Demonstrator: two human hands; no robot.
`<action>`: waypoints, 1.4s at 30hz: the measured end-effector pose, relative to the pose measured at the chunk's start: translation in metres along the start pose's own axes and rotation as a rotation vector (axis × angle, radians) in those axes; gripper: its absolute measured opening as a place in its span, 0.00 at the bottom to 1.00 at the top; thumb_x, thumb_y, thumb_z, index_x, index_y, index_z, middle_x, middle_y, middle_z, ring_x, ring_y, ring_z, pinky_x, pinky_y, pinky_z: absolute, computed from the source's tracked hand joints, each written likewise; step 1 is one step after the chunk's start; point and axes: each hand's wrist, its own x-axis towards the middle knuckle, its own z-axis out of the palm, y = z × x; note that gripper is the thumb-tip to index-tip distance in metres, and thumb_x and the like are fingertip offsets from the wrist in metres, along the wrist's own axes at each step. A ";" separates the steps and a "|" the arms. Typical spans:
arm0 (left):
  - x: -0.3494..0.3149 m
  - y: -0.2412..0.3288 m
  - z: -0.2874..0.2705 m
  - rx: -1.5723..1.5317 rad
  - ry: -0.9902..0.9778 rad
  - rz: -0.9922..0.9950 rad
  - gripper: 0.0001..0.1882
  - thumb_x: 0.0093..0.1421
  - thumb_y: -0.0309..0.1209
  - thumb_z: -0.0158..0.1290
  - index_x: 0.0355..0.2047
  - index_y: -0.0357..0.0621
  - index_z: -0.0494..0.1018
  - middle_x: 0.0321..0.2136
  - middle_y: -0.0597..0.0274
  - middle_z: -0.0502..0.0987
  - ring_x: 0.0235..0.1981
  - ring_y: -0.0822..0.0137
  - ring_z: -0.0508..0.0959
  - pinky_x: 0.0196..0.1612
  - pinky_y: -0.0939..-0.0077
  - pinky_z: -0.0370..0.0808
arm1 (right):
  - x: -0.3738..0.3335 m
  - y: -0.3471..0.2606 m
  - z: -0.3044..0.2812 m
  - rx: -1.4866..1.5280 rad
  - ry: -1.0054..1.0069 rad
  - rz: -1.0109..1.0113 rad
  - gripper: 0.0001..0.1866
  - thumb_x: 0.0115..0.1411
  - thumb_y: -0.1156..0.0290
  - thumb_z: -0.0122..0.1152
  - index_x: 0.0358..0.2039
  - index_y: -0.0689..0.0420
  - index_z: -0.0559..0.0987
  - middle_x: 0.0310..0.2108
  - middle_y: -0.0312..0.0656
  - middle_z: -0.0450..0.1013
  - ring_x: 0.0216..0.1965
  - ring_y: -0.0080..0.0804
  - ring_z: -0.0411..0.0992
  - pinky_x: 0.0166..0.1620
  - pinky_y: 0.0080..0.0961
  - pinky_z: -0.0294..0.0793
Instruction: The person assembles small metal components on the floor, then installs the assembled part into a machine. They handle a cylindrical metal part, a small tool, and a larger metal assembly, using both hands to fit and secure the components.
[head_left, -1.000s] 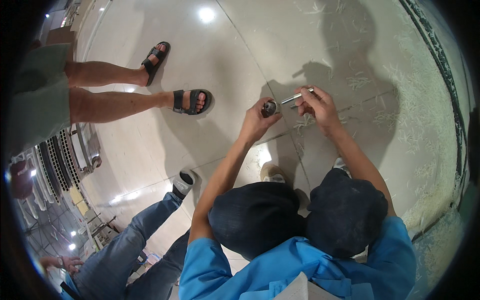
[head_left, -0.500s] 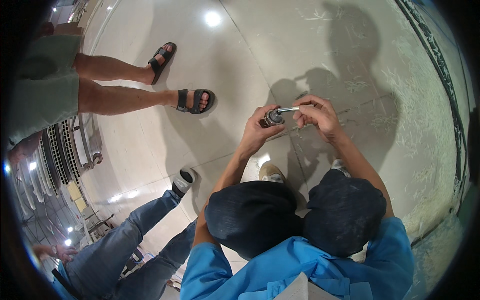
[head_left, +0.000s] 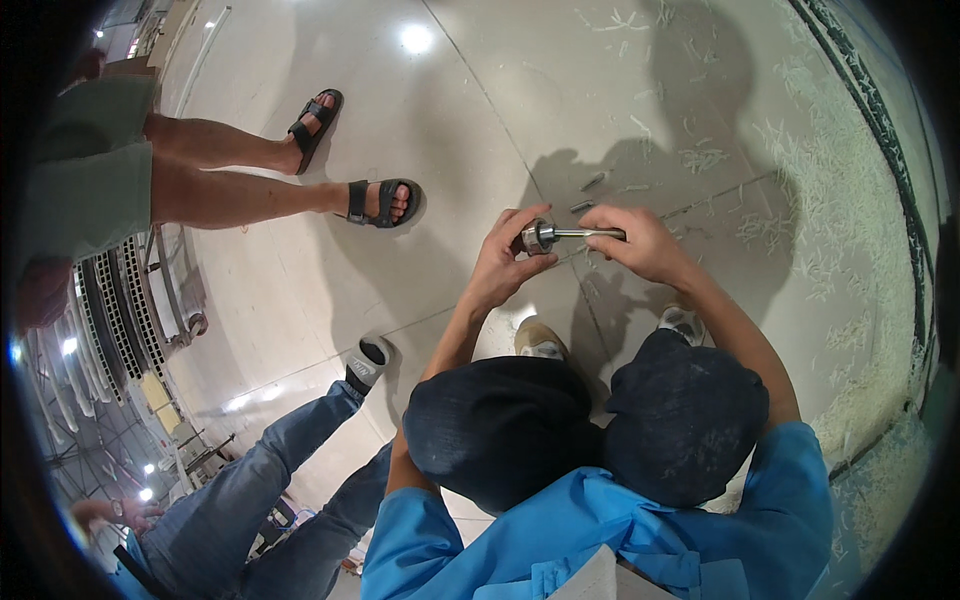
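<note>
My left hand (head_left: 505, 258) grips a round, shiny metal fitting (head_left: 541, 236), with the thumb below it and the fingers curled around its far side. A slim metal rod (head_left: 572, 233) reaches from the fitting's right face into my right hand (head_left: 640, 240). The right fingers and thumb are closed on the rod, and its far end sticks out past the fingertips. Whether the rod sits inside the fitting or only touches it I cannot tell. Just beyond the right fingers, two small metal pieces, one farther piece (head_left: 592, 182) and one nearer piece (head_left: 582, 206), lie on the floor.
Pale shavings (head_left: 850, 300) litter the tiled floor (head_left: 470, 110), thickest along the right side by a dark track (head_left: 895, 180). At left a person in sandals (head_left: 385, 203) stands; another in jeans (head_left: 300, 440) is lower left. Long profiles (head_left: 115, 300) are stacked behind them.
The rod now lies level between both hands, its end showing past my right fingers; before, a short shiny length met the fitting. A second metal piece now shows on the floor.
</note>
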 end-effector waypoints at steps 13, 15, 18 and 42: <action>-0.006 -0.002 0.003 -0.296 -0.057 -0.047 0.30 0.63 0.20 0.62 0.64 0.40 0.65 0.47 0.67 0.74 0.47 0.75 0.75 0.51 0.75 0.76 | -0.006 0.004 0.008 -0.424 0.113 -0.303 0.11 0.62 0.65 0.62 0.39 0.58 0.81 0.32 0.48 0.77 0.34 0.51 0.76 0.39 0.45 0.75; -0.007 -0.003 0.004 -0.297 -0.061 -0.051 0.29 0.63 0.21 0.61 0.63 0.40 0.65 0.47 0.67 0.74 0.46 0.75 0.75 0.51 0.75 0.76 | -0.008 0.004 0.010 -0.443 0.128 -0.305 0.10 0.62 0.65 0.62 0.38 0.58 0.80 0.32 0.48 0.77 0.34 0.51 0.76 0.38 0.45 0.75; -0.007 -0.003 0.007 -0.295 -0.065 -0.057 0.28 0.65 0.24 0.60 0.63 0.40 0.65 0.45 0.68 0.72 0.44 0.76 0.73 0.48 0.76 0.75 | -0.010 0.004 0.012 -0.452 0.143 -0.302 0.10 0.61 0.66 0.62 0.38 0.58 0.80 0.32 0.48 0.77 0.34 0.51 0.76 0.38 0.44 0.75; -0.006 -0.009 0.029 0.022 -0.041 0.075 0.27 0.70 0.29 0.55 0.65 0.42 0.58 0.42 0.60 0.70 0.42 0.69 0.71 0.46 0.73 0.72 | -0.013 0.000 0.047 -0.428 0.358 -0.367 0.06 0.56 0.73 0.64 0.32 0.60 0.77 0.26 0.47 0.74 0.28 0.50 0.74 0.33 0.44 0.73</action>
